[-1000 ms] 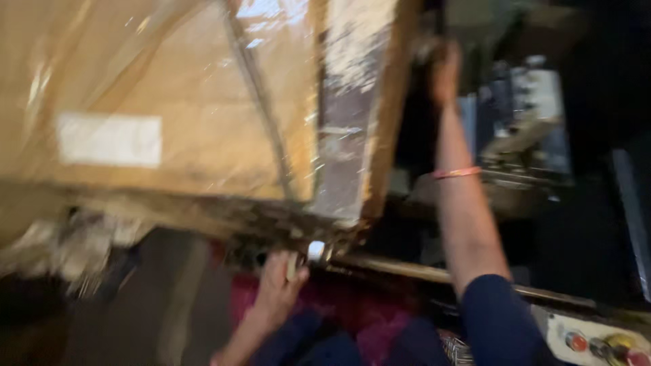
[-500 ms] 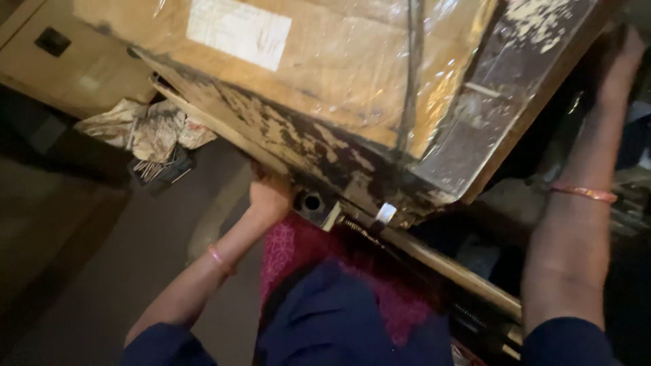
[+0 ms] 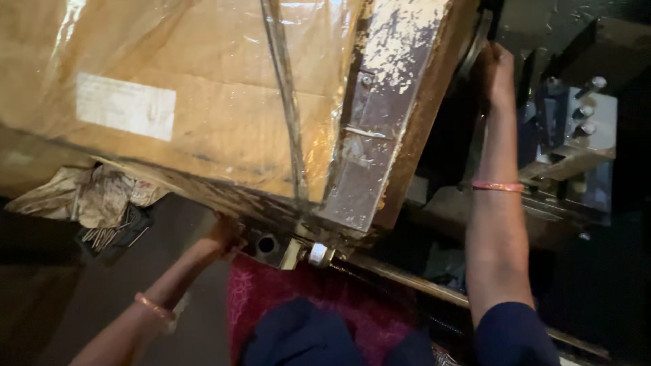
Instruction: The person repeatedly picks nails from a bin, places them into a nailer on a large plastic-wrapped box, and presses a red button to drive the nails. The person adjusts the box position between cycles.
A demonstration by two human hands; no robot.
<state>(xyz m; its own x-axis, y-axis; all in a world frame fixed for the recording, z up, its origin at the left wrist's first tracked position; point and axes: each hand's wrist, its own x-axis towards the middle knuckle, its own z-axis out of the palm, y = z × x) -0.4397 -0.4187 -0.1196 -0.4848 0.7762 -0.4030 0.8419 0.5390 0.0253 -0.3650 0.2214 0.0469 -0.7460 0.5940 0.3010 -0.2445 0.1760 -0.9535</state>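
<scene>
Both hands are on a big worn machine table, one at each end of its near edge. Farthest left, under the table's lower left corner, lies a heap of crumpled paper (image 3: pixel 91 196) on the floor (image 3: pixel 61 298), with a few thin nails (image 3: pixel 108 237) scattered just beside it. Above that, a large cardboard sheet (image 3: pixel 203 102) wrapped in clear plastic film covers most of the slab, and a pale rectangular label (image 3: pixel 125 106) sits on its left part. A dark strap (image 3: pixel 285 95) runs down the cardboard from the top edge to the lower edge.

Next comes the left hand (image 3: pixel 226 235), wearing an orange bangle (image 3: pixel 153 306) on its wrist; it reaches up under the lower edge of the slab, fingers curled against the underside, though what they grip is hidden. Just right of it, a round socket (image 3: pixel 266 245) and a small pale knob (image 3: pixel 317 254) sit on the frame below the slab's lower corner. The slab's bare side panel (image 3: pixel 383 102), scratched and paint-worn, rises from that corner to the top edge.

Right of the panel, the right hand (image 3: pixel 495 71) is closed on the dark rim at the slab's upper right edge, a pink bangle (image 3: pixel 498 186) on the forearm. Beyond it stands a metal machine block (image 3: pixel 576 135) with several bolts.
</scene>
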